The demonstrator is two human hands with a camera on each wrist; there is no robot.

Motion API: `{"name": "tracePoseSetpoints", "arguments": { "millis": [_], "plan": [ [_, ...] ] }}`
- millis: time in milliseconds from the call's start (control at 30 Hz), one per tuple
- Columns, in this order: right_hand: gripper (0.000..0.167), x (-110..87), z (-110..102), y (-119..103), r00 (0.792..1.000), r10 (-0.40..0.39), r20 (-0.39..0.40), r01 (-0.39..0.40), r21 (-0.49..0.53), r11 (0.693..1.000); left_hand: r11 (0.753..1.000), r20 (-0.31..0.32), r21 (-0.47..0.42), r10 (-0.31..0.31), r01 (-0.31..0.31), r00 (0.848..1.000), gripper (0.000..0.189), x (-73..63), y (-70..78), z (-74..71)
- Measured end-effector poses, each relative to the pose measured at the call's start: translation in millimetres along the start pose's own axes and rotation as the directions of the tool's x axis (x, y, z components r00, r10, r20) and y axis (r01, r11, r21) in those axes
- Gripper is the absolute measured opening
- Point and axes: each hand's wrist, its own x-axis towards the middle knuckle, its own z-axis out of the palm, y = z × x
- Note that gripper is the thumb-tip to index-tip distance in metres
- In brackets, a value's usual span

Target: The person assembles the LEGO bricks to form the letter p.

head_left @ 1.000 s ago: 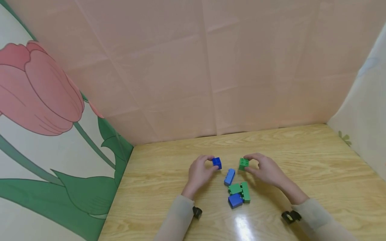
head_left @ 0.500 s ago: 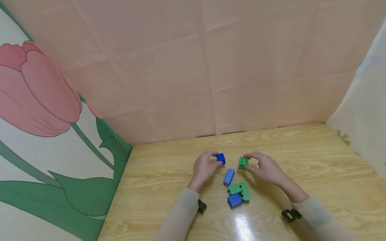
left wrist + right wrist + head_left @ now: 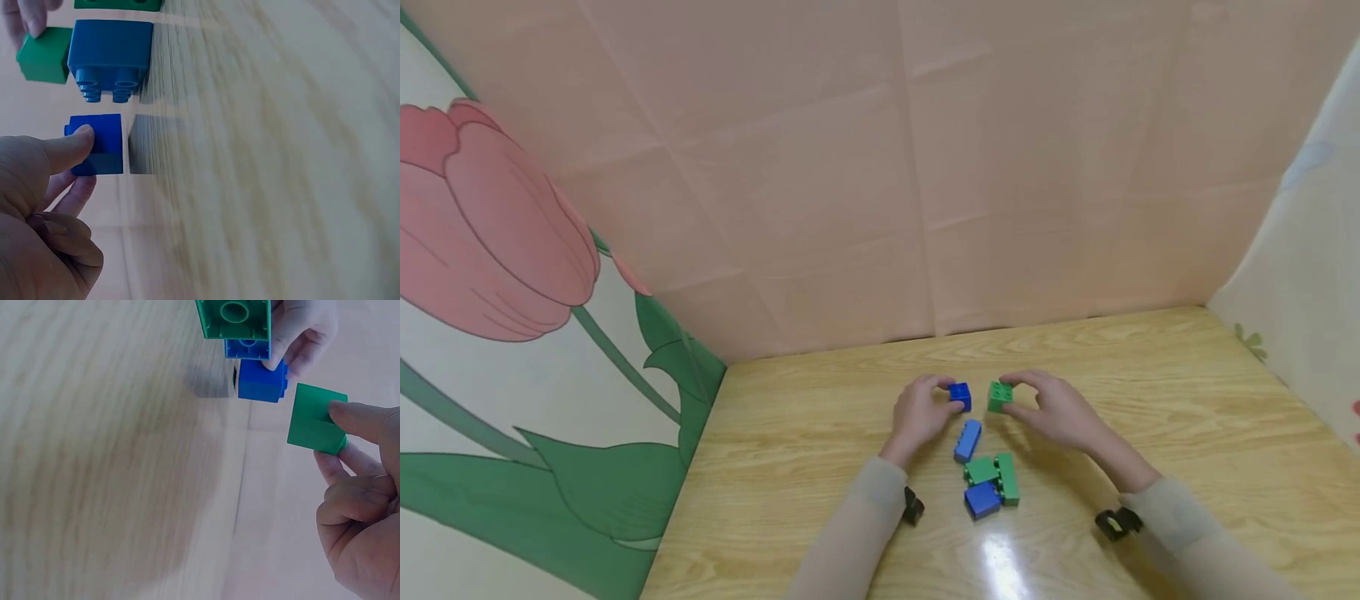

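Between thumb and fingers, my left hand [image 3: 921, 414] pinches a small dark blue toy building brick [image 3: 960, 397], studs up. In the left wrist view that blue brick [image 3: 100, 145] is held just over the tabletop, with its shadow beside it. My right hand [image 3: 1060, 410] pinches a matching green brick [image 3: 1000, 397] by its sides, thumb on the near face. The right wrist view shows the green brick [image 3: 312, 419] raised higher than the blue one. A narrow gap separates the two bricks.
Nearer the person, a lighter blue brick [image 3: 968, 442] lies on its side. Below it a green brick [image 3: 981, 472], a long green brick [image 3: 1008, 479] and a blue brick [image 3: 982, 500] lie close together. A pink cloth [image 3: 820, 208] hangs behind the wooden table [image 3: 760, 500].
My left hand has carried the blue brick rightward toward the green one. The right hand has shifted slightly left and away with its brick. The lying bricks stay put.
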Motion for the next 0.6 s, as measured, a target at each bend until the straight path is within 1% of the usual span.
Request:
{"name": "tracePoseSetpoints", "arguments": {
  "millis": [167, 333, 467, 600],
  "plan": [
    [0.044, 8.4, 1, 0, 1.0, -0.01, 0.01, 0.01, 0.008, 1.0, 1.0, 0.003, 0.004, -0.013, 0.013, 1.0, 0.034, 1.8, 0.1, 0.9],
    [0.044, 15.6, 2, 0, 1.0, -0.018, 0.012, 0.018, -0.006, 1.0, 1.0, 0.0, 0.007, -0.009, 0.009, 1.0, 0.032, 4.1, -0.5, 1.5],
    [0.044, 22.7, 4, -1, 1.0, -0.02, 0.016, 0.02, -0.002, 1.0, 1.0, 0.007, 0.01, -0.001, 0.001, 1.0, 0.031, 5.5, -1.4, 1.2],
    [0.044, 31.0, 7, 0, 0.999, -0.031, 0.022, 0.031, 0.014, 0.999, 1.0, 0.021, 0.007, -0.014, 0.014, 1.0, 0.03, 5.7, -1.6, -0.2]
  ]
}}
